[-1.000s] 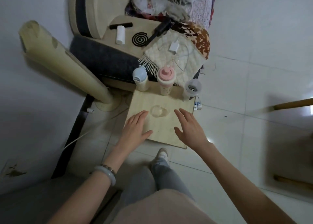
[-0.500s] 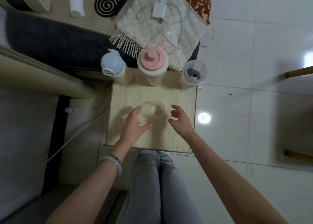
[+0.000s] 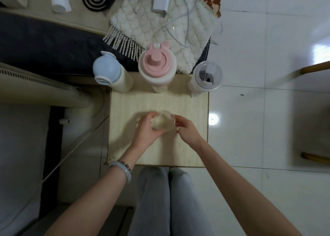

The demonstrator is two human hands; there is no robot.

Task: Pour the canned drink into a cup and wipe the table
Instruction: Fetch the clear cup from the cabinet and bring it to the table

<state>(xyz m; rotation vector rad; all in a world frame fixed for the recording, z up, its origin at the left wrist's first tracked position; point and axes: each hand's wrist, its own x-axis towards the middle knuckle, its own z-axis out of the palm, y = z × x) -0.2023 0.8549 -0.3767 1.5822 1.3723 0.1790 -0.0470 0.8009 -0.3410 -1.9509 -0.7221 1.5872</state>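
Both hands have closed in on the clear cup (image 3: pixel 162 123) since half a second ago, when the left only touched its side and the right hovered apart from it with fingers loosely curled. Now the left hand (image 3: pixel 146 133) wraps its curled fingers and thumb round the cup's left wall, and the right hand (image 3: pixel 187 130) meets the cup's right side with bent fingertips, seeming to pinch it near the rim. The cup stands upright near the middle of the small wooden table (image 3: pixel 157 102), a little toward the near edge; whether it rests on the surface or is lifted slightly, I cannot tell. It looks pale inside, with the wood grain blurred through it. Along the far edge of the table three containers stand in a row: a blue-lidded bottle (image 3: pixel 107 70) at the left corner, a pink-lidded bottle (image 3: pixel 157 63) in the middle, and a tumbler with a clear lid (image 3: pixel 208 75) at the right corner. Behind them a white knitted blanket (image 3: pixel 153 30) with a fringe lies on a bed, and a white charger (image 3: pixel 160 2) and its cable lie on the blanket. A pale bangle (image 3: pixel 125 170) circles the left wrist. Knees in grey trousers (image 3: pixel 160 200) sit just below the table's near edge, over a white tiled floor (image 3: pixel 267 57).
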